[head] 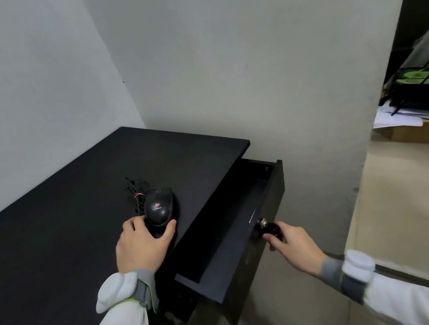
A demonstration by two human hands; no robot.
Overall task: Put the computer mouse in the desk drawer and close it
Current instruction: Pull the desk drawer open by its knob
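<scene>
- Head view, one frame: black desk (51,246) in a wall corner, drawer (236,229) pulled out at its right side.
- Mouse (159,207) — black, corded, lying on the desk top near the right edge, just beside the open drawer. Long axis runs away from the person, slightly tilted; cord (134,190) bundled behind it, tied with a pink band.
- Left hand (142,245) — directly at the near end of the mouse, fingers spread round its tail, thumb on the left flank, forefinger on the right. Touching; whether it is yet a firm clamp, cannot tell.
- Right hand (291,237) — closed on the drawer knob (269,228), well apart from the mouse.
- Key relation: drawer cavity lies to the right of the mouse and lower, just past the desk edge. Left hand is the nearer one by far.
- Judgement: next move is a short lift and carry rightward over the edge; the trailing cord could snag or hang outside.
</scene>
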